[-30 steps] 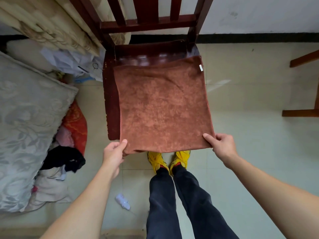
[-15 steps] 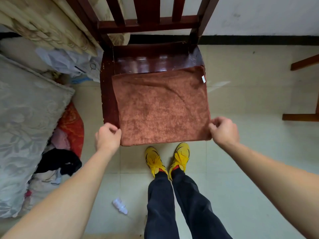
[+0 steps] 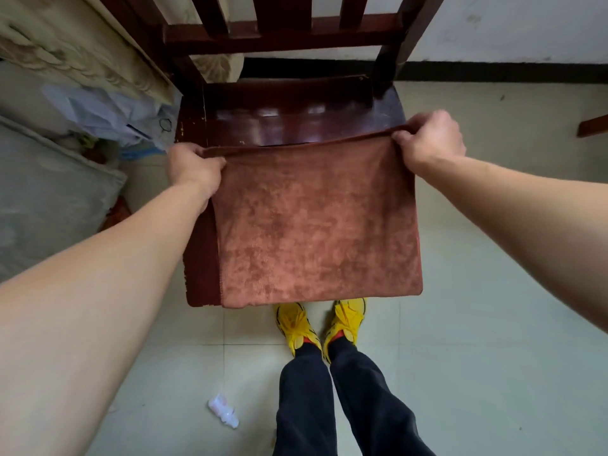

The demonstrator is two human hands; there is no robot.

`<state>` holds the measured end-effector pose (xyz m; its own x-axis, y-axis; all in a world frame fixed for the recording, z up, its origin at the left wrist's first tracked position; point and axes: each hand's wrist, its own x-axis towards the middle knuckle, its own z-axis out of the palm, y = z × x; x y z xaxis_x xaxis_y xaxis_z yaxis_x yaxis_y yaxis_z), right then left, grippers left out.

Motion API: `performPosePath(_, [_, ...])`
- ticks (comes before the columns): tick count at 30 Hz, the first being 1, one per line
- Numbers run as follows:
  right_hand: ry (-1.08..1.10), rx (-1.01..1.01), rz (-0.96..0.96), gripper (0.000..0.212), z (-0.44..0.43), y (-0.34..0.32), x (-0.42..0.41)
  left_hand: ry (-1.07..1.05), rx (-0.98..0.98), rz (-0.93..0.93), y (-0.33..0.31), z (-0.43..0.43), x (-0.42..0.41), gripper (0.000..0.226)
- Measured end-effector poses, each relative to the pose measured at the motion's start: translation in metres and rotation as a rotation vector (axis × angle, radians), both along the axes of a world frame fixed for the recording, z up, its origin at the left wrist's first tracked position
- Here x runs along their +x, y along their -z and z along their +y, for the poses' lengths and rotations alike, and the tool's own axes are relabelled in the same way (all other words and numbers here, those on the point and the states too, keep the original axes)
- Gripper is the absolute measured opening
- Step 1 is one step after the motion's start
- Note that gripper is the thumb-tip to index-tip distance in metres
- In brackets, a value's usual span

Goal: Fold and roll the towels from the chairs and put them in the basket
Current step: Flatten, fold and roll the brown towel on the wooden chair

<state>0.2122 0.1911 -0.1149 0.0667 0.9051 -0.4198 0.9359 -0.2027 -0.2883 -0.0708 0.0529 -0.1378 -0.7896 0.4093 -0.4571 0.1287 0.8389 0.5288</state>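
Note:
A rust-brown towel [image 3: 316,232] lies folded over on the seat of a dark red wooden chair [image 3: 296,113]. Its fold runs along the seat's front edge. My left hand [image 3: 194,167] pinches the towel's far left corner. My right hand [image 3: 427,139] pinches the far right corner, lifted a little above the seat. Both corners sit about halfway up the seat, and the glossy back half of the seat is bare. No basket is in view.
A grey patterned mattress [image 3: 42,205] leans at the left, with clothes and plastic bags [image 3: 108,116] beside it. A small white bottle [image 3: 223,410] lies on the tiled floor. My yellow shoes [image 3: 320,324] stand just before the chair. Another chair's wooden leg [image 3: 592,125] shows at the right edge.
Both hands carried the towel's near edge up and away across the seat, folding the towel over itself. The camera moved closer to the chair.

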Motion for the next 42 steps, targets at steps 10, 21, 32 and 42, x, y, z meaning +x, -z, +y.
performPosePath(10, [-0.324, 0.364, 0.042, 0.035, -0.013, -0.002, -0.026, 0.284, 0.124, 0.404, -0.009, 0.011, 0.0, 0.019])
performPosePath(21, [-0.526, 0.199, 0.007, 0.051, -0.024, 0.025, -0.004, 0.707, -0.089, 0.361, -0.002, 0.016, 0.017, 0.053])
performPosePath(32, [-0.77, 0.069, -0.167, 0.063, -0.021, 0.038, -0.012, 0.834, -0.399, 0.243, -0.003, 0.008, 0.009, 0.103])
performPosePath(42, [-0.899, 0.226, -0.018, 0.055, -0.112, 0.026, 0.003, 0.99, -0.105, 0.463, -0.003, -0.067, 0.079, 0.051])
